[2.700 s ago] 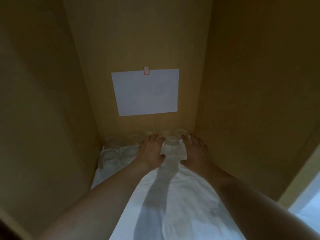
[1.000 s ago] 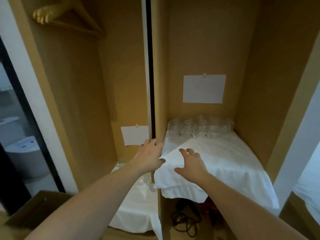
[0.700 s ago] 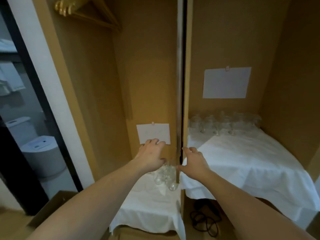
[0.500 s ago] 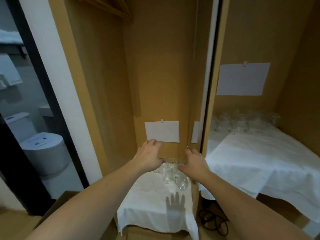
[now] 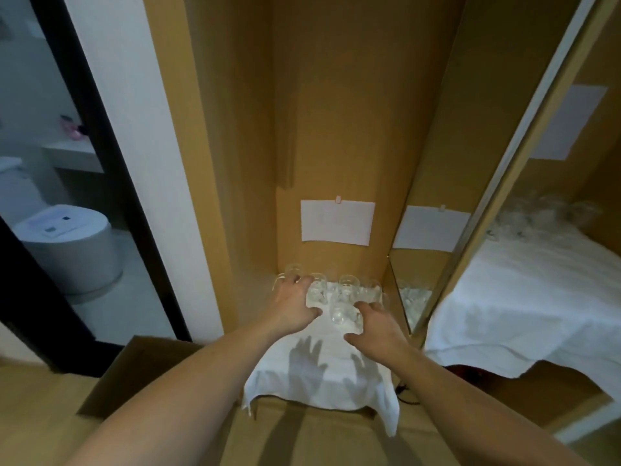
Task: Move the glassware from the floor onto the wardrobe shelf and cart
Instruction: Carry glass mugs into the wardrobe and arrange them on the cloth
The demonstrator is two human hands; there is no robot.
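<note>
— Clear glass everywhere: small glasses [image 5: 336, 294] are standing in a cluster on a white cloth [image 5: 322, 364] at the back of the left wardrobe compartment, low down. More glasses [image 5: 544, 213] are sitting blurred on the cloth-covered shelf [image 5: 524, 297] to the right.

— What are the hands doing?

— Both are hovering over the cluster. The left hand [image 5: 294, 306] is reaching in with fingers loosely spread, holding nothing. The right hand [image 5: 376, 326] is also relaxed and empty, just beside the nearest glass [image 5: 337, 314].

— Any advice?

— Glass is smooth, hard and slippery, and they are packed close. I'd be closing each hand round one outer glass and lifting straight up so neighbours aren't knocking. The soft cloth may be dragging, too.
</note>
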